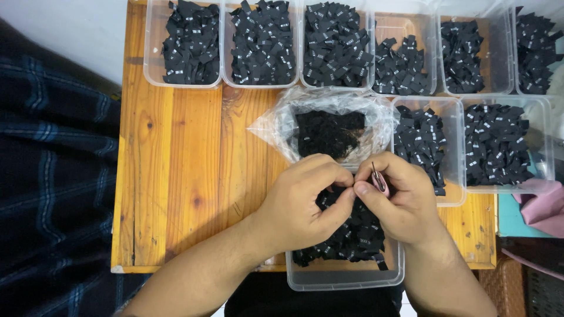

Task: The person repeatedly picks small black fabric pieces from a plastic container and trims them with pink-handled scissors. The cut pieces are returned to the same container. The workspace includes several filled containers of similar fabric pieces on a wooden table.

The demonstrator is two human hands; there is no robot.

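Note:
My left hand (302,202) and my right hand (399,199) meet fingertip to fingertip over a clear plastic tub (346,279) of small black fabric labels (355,238) at the table's near edge. The right hand pinches small pink-handled snips (379,179), blade tips pointing up. The left thumb and forefinger pinch something small and black at the meeting point, mostly hidden by the fingers. Just beyond the hands lies an open clear plastic bag (329,111) holding a dark heap of labels (329,132).
A wooden table (176,176) carries several clear tubs of black labels: a back row (183,44) and two more at right (496,144). Dark checked cloth (53,176) lies at left. Pink fabric (543,205) sits at the right edge.

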